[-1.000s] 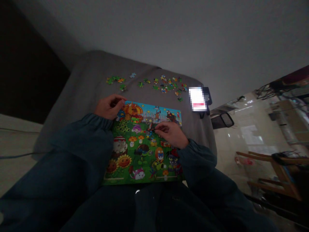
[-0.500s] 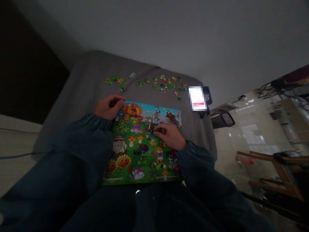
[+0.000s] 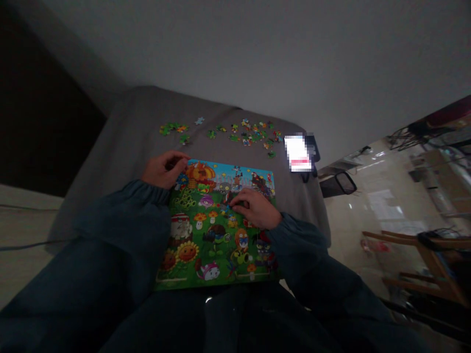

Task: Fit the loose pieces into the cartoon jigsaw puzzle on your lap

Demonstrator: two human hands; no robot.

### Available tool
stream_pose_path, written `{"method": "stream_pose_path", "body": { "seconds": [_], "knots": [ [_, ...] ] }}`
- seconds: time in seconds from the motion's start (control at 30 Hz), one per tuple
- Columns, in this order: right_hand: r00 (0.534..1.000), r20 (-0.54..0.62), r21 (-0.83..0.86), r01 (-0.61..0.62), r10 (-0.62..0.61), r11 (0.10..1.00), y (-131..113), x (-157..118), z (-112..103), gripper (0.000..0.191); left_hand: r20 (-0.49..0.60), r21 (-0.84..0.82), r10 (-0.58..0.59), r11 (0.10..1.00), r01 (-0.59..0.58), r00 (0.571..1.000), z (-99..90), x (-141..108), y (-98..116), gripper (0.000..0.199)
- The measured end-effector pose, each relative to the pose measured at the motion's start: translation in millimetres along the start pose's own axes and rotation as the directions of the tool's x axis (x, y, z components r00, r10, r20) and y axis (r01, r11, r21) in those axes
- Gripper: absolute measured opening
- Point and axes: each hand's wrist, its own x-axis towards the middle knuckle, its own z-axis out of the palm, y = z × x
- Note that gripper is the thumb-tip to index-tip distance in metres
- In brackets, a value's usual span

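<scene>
A colourful jigsaw puzzle board (image 3: 217,245) with cartoon plants and zombies lies tilted on my lap and the grey cloth. My left hand (image 3: 164,169) grips its upper left corner, thumb against the edge and fingers curled. Over the upper middle of the picture, my right hand (image 3: 255,207) pinches thumb and fingertips together on a small dark puzzle piece (image 3: 229,199), down against the board. The fingers hide most of that piece. Beyond the board's top edge lie loose puzzle pieces (image 3: 254,132), with another green and orange group (image 3: 173,128) to the left.
A phone with a bright screen (image 3: 299,153) stands on the grey cloth surface (image 3: 136,117) at the right. Behind rises a pale wall (image 3: 235,54). On the floor at right are a wooden chair frame (image 3: 415,245) and a dark mesh-like object (image 3: 338,184).
The view has shifted slightly, so the board and pieces appear a little lower. My right fingers have moved slightly on the same spot of the board; my left hand stays at the corner.
</scene>
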Motion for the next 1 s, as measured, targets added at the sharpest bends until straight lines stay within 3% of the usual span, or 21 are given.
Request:
{"method": "stream_pose_path", "body": {
  "seconds": [0.27,0.47,0.8,1.0],
  "knots": [
    [0.997,0.014,0.017,-0.079,0.079,0.997,-5.4,-7.3,-1.6,0.023,0.006,-0.001,0.011,1.0,-0.011,1.0,1.2,2.3,-9.5,0.036],
    [0.994,0.007,0.066,-0.107,0.107,0.992,-6.3,-5.8,0.0,0.027,0.021,0.003,-0.019,1.0,0.019,1.0,-0.8,0.5,-3.2,0.036],
    [0.994,0.021,0.201,-0.109,0.107,0.974,-1.5,-11.3,2.4,0.024,0.031,0.001,-0.021,1.0,0.021,0.999,0.3,2.3,-7.2,0.039],
    [0.996,-0.019,0.326,-0.074,0.085,0.943,9.5,-16.6,-9.5,0.013,0.031,0.005,-0.015,1.0,0.015,0.999,1.0,3.6,-9.3,0.038]
  ]
}}
